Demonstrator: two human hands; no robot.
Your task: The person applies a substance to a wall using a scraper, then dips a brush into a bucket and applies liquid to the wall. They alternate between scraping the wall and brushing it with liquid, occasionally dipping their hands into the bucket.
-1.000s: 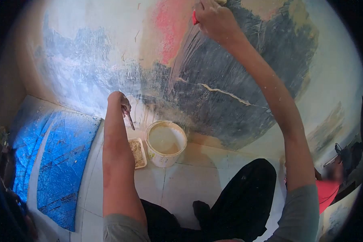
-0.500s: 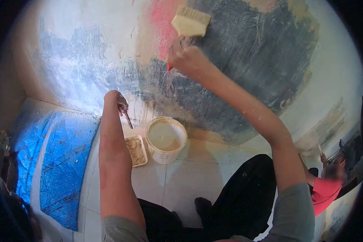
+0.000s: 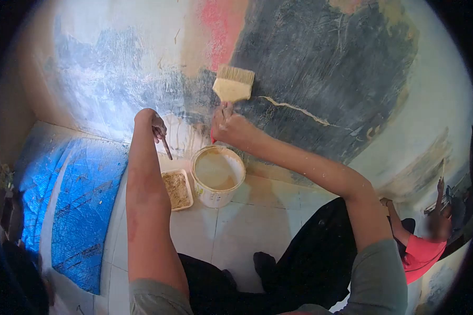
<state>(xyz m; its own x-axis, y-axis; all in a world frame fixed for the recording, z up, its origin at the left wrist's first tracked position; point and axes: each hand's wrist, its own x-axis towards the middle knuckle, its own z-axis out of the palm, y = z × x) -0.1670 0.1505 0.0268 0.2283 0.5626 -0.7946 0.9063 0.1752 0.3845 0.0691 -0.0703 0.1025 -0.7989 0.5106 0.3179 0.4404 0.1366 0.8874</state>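
Observation:
My right hand point(image 3: 229, 125) is closed around the handle of a wide paintbrush point(image 3: 233, 86), its pale bristles pointing up in front of the dark wall point(image 3: 320, 58). A bit of red shows below that fist. My left hand point(image 3: 158, 127) hangs near the lower wall, fingers wrapped round a thin brown stick-like handle point(image 3: 167, 149) that slants downward; its other end is hidden. Below and between the hands stands a white bucket point(image 3: 219, 198) of cloudy liquid. Beside it is a shallow tray point(image 3: 189, 197) holding crumbly tan material.
Blue sheeting point(image 3: 84, 210) covers the floor at left. A person in a red shirt point(image 3: 424, 257) works by the wall at far right, one arm raised with a tool. Pale tiles point(image 3: 242, 231) lie under my legs. An uneven light crack point(image 3: 299, 108) runs across the dark patch.
My right hand and the paintbrush have come down the wall, uncovering the crack that the forearm had hidden. My left hand stays nearly in place. The other person's raised arm has gone higher.

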